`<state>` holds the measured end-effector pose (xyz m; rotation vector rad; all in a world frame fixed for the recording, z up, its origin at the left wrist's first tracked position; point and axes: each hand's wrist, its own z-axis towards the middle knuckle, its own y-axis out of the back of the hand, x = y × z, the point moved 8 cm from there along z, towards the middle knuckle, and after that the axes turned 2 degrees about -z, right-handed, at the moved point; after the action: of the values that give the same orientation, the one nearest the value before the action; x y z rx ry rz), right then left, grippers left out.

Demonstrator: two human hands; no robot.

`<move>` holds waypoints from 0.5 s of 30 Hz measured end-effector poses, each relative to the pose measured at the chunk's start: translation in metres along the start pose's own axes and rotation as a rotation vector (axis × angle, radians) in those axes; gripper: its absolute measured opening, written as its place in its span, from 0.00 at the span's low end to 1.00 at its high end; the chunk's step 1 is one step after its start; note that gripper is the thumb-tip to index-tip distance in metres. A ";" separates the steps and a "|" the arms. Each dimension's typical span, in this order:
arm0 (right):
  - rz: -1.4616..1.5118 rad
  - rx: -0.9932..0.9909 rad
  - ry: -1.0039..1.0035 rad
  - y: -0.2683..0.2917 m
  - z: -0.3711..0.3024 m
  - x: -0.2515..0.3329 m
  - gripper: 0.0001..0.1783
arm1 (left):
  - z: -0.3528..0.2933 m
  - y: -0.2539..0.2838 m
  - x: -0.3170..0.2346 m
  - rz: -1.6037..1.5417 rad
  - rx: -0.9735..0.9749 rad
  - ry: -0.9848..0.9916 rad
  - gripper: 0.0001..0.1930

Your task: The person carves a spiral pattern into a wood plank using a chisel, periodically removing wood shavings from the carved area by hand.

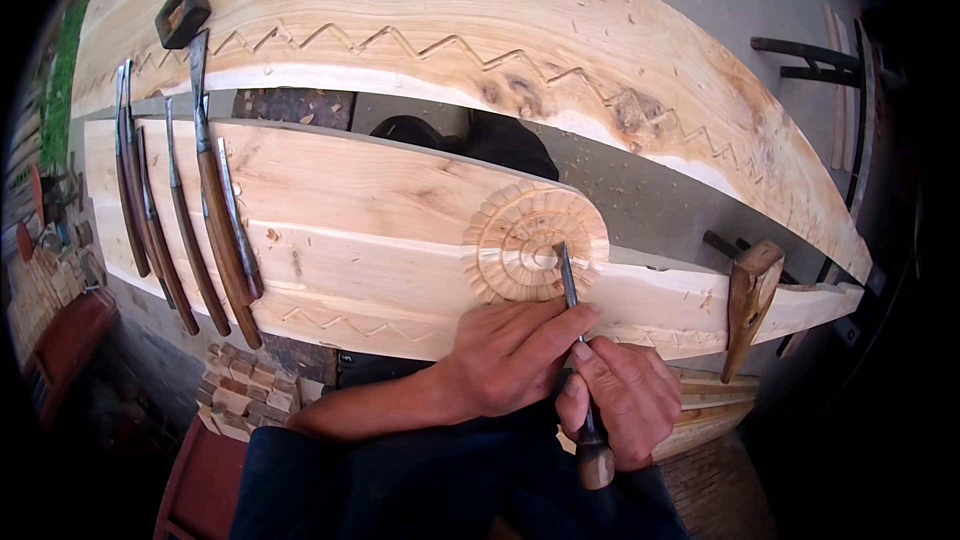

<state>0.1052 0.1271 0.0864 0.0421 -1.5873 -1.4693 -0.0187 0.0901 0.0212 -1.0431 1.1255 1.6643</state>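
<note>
Both hands are closed on a carving chisel, whose metal blade points away from me and whose wooden handle end lies near my body. My right hand grips it around the lower shank and top of the handle. Closer to the blade, the fingers of my left hand press on the shank, with the hand resting by the board's near edge. The cutting tip meets a carved round rosette of concentric notched rings, right of its centre. This rosette stands at the right end of the wide part of a pale wooden board.
Several carving tools lie across the board's left side. A wooden mallet rests on its narrow right part. Beyond is a larger curved board with a zigzag groove and a dark hollowed block. Small wood blocks are piled at lower left.
</note>
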 end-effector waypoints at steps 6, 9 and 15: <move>0.040 0.012 0.059 -0.006 0.009 0.004 0.12 | -0.006 0.007 0.004 0.003 -0.036 0.072 0.21; 0.029 0.002 0.046 -0.005 0.007 0.003 0.12 | -0.005 0.008 0.002 0.038 -0.060 0.061 0.21; 0.019 -0.007 0.007 -0.002 0.001 -0.002 0.12 | 0.001 0.002 0.002 0.036 -0.025 0.033 0.23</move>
<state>0.1044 0.1287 0.0833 0.0282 -1.5730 -1.4588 -0.0213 0.0907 0.0202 -1.0755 1.1544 1.6987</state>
